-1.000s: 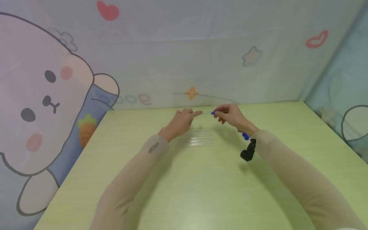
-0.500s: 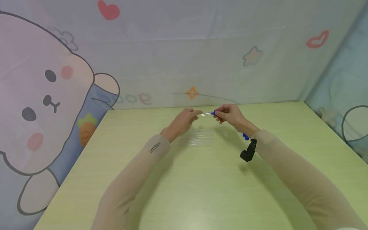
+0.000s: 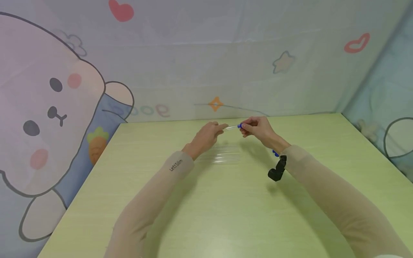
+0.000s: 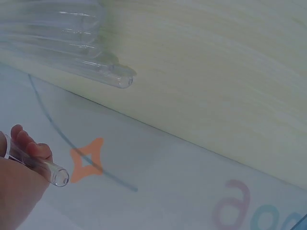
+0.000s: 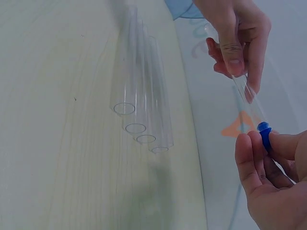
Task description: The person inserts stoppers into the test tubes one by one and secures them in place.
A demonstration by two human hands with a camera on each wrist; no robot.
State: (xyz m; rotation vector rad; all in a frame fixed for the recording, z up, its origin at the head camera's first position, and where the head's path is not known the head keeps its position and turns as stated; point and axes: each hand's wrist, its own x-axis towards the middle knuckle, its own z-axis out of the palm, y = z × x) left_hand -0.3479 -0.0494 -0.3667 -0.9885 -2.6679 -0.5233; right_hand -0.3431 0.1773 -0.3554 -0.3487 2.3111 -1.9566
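My left hand (image 3: pixel 204 136) grips a clear test tube (image 3: pixel 231 127) above the back of the table, its open end towards the right. In the left wrist view, the tube's rounded end (image 4: pixel 59 177) sticks out past the palm. My right hand (image 3: pixel 261 129) pinches a blue stopper (image 5: pixel 265 136) between thumb and fingers at the tube's mouth. Whether the stopper's narrow end sits inside the tube or just before it, I cannot tell. Several more clear tubes (image 5: pixel 139 86) lie side by side on the table below the hands, their open ends to the right.
Blue stoppers (image 3: pixel 275 153) lie on the table (image 3: pixel 213 208) under the right wrist, partly hidden by it. A black wrist camera (image 3: pixel 277 170) hangs from the right sleeve. Behind the table's back edge stands a printed cloth backdrop (image 3: pixel 200 64).
My left hand has shifted slightly right and turned a little, so more of the tube shows between the hands. The right hand keeps its pinch on the stopper and has hardly moved.
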